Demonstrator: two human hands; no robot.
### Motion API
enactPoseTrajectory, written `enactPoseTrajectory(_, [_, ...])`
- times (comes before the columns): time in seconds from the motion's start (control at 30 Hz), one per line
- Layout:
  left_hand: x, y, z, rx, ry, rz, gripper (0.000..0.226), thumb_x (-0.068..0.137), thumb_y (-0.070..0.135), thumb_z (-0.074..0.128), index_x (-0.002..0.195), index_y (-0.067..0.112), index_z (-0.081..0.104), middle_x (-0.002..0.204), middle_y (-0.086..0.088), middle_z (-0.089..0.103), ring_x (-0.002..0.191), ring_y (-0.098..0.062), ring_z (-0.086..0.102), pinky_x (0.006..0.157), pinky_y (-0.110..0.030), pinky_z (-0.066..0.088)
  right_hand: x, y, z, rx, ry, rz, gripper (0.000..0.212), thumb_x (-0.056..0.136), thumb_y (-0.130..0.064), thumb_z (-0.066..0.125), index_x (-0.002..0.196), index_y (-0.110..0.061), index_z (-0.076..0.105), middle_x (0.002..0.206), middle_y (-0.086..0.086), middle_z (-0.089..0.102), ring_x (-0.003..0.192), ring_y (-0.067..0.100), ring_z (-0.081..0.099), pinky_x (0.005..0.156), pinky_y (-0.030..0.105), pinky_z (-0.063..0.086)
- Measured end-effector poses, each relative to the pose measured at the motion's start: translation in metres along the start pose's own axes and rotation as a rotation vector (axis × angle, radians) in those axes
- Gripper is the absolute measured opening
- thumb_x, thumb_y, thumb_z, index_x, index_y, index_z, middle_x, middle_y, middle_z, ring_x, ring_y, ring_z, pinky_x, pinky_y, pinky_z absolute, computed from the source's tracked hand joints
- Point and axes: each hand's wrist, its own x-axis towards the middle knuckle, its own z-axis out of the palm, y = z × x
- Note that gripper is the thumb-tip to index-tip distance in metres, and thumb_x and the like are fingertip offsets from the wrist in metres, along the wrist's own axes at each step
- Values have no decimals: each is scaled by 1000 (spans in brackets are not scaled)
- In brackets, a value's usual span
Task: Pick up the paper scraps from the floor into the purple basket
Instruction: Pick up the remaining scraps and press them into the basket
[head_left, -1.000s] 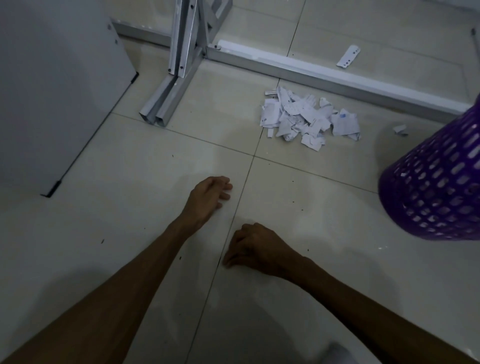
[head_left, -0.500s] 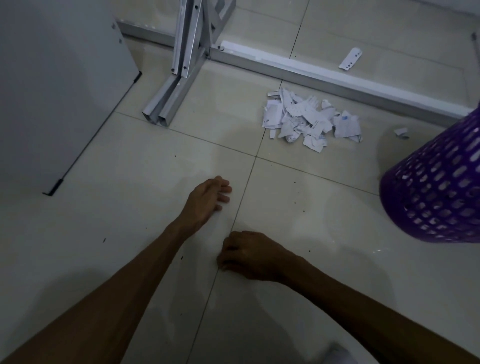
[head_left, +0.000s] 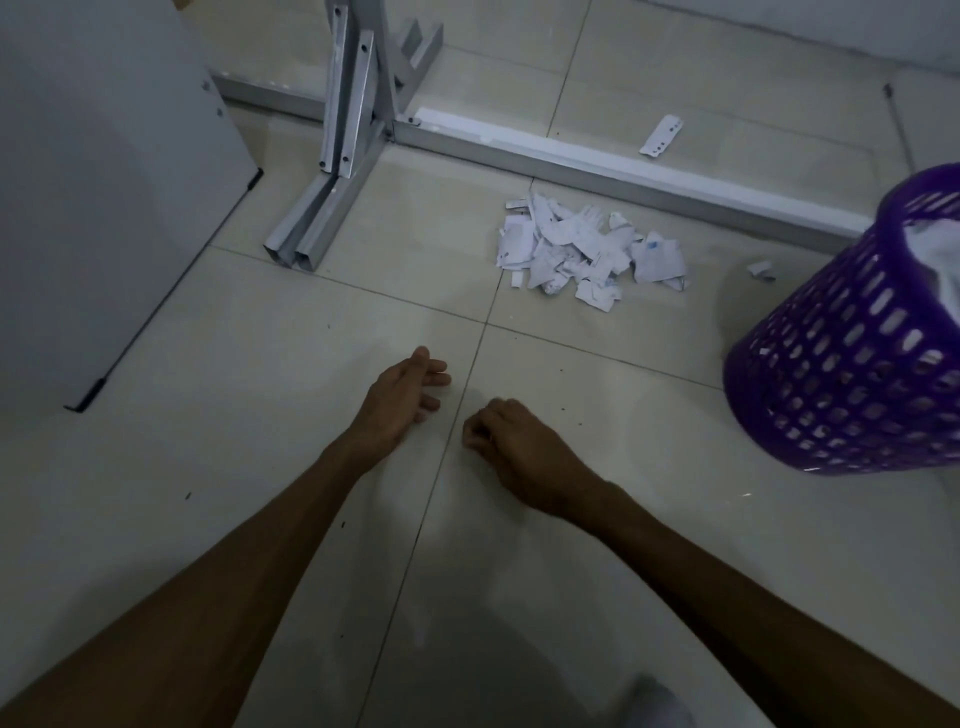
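My left hand (head_left: 400, 402) relaxed open, right hand (head_left: 511, 441) curled, both without anything. Paper scraps (head_left: 582, 249) look light, thin, flat on floor; better scoop pile edges toward purple basket (head_left: 831, 374).

Looking like an office or workroom, dimly lit: glossy beige tiled floor (head_left: 260, 364), grey metal frame legs (head_left: 332, 171) and a floor rail (head_left: 597, 156) sitting bolted together, a grey cabinet panel (head_left: 104, 182) standing at left, a purple basket (head_left: 852, 374) standing at right.
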Motion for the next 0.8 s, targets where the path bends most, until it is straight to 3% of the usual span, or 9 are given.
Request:
enactPoseTrajectory(0.27, [6, 98, 40, 52, -90, 155, 26, 96, 40, 54, 114, 23, 64, 111, 7, 69, 91, -18, 69, 80, -33, 52, 9, 10, -123, 106, 485, 127, 9, 102, -26, 51, 96, -23, 57, 92, -6, 56, 86, 13, 49, 75, 27, 40])
enactPoseTrajectory(0.4, [8, 178, 84, 14, -159, 274, 25, 94, 30, 60, 115, 18, 65, 105, 0, 69, 80, -15, 67, 67, -24, 51, -6, 6, -205, 116, 788, 117, 6, 100, -19, 54, 96, -21, 59, 93, -5, 60, 84, 12, 55, 77, 21, 44])
enactPoseTrajectory(0.5, [0, 235, 127, -27, -229, 340, 26, 94, 25, 62, 118, 16, 64, 101, 0, 68, 79, -14, 66, 66, -23, 50, -33, 21, -262, 53, 951, 214, 6, 98, -20, 55, 97, -21, 61, 97, -6, 63, 87, 8, 56, 79, 21, 46])
enactPoseTrajectory(0.63, [-20, 284, 181, -8, -343, 425, 31, 93, 28, 63, 123, 19, 61, 107, 4, 67, 94, -15, 66, 79, -28, 53, -84, 56, -315, -57, 971, 450, 16, 100, -30, 53, 107, -22, 66, 101, -6, 67, 92, 9, 61, 86, 35, 54])
enactPoseTrajectory(0.8, [-36, 300, 227, 81, -403, 467, 35, 93, 29, 62, 127, 19, 58, 112, 4, 65, 101, -15, 64, 87, -34, 54, -130, 72, -340, -244, 941, 650, 21, 97, -31, 60, 108, -19, 73, 103, -4, 74, 85, 5, 63, 84, 28, 53])
